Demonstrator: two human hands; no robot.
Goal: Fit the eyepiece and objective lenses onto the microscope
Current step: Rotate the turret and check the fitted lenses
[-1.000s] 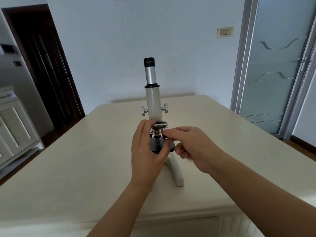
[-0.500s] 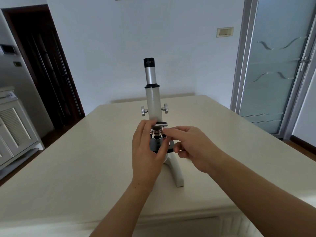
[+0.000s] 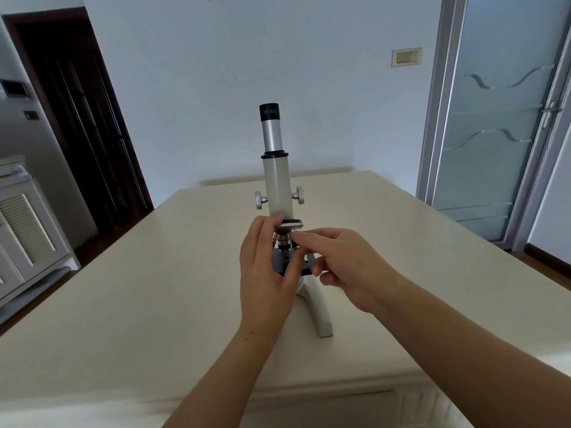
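Done: eyepiece sits on top of microscope, middle of frame | Now: left hand fingers curl round lens wheel; right hand fingertips seem to pinch objective lens | Left: probably screwing it tight.

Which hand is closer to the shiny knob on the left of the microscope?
Left. The left hand has its fingertips just below that knob; the right hand is lower, across at the objective lenses.
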